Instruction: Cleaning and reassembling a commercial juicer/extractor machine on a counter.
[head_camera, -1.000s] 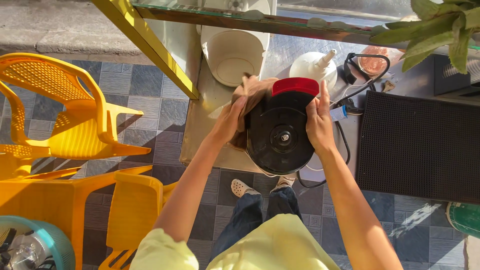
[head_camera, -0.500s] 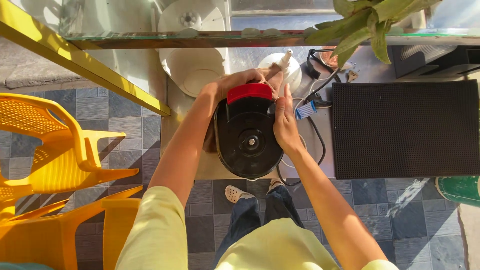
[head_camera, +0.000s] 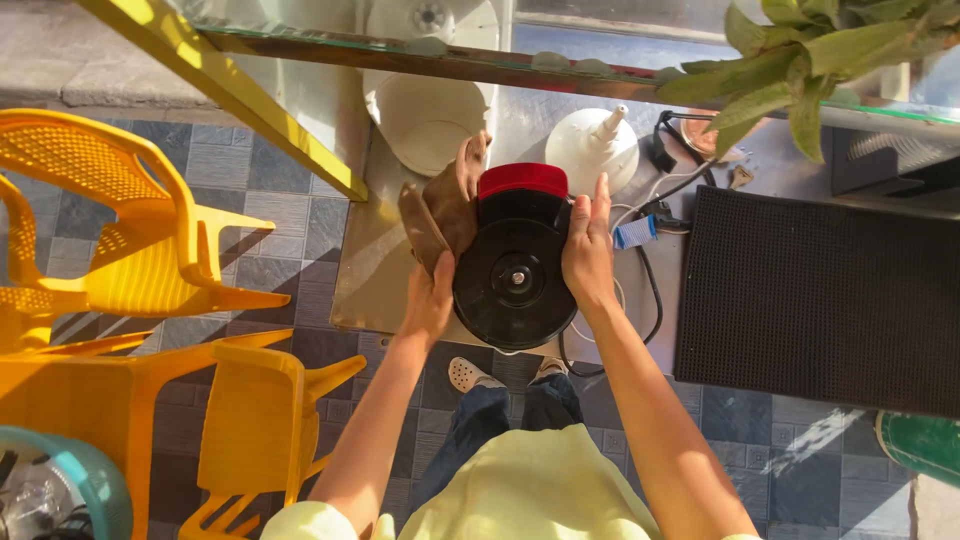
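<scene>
Base: a black round appliance base (head_camera: 515, 280) with a red end (head_camera: 522, 180), underside turned up to the camera, held over the worktop (head_camera: 365, 290) between both hands.
Right hand: the right hand (head_camera: 588, 252) lies flat against the base's 3 o'clock side, fingers stretched toward 12 o'clock.
Left hand: the left hand (head_camera: 432, 297) presses the base's 9 o'clock side and pins a brown cloth (head_camera: 445, 205) against it; the cloth stands up at 10 o'clock of the base.
Worktop: a white bowl (head_camera: 425, 118) at 11 o'clock of the base, a white lid with a spout (head_camera: 592, 148) at 1 o'clock, black cables (head_camera: 650, 290) at 3 o'clock, a dark ribbed mat (head_camera: 820, 300) beyond them.
Surroundings: yellow plastic chairs (head_camera: 130, 240) at 9 o'clock on the tiled floor (head_camera: 250, 170), a leafy plant (head_camera: 800, 60) at 2 o'clock.
</scene>
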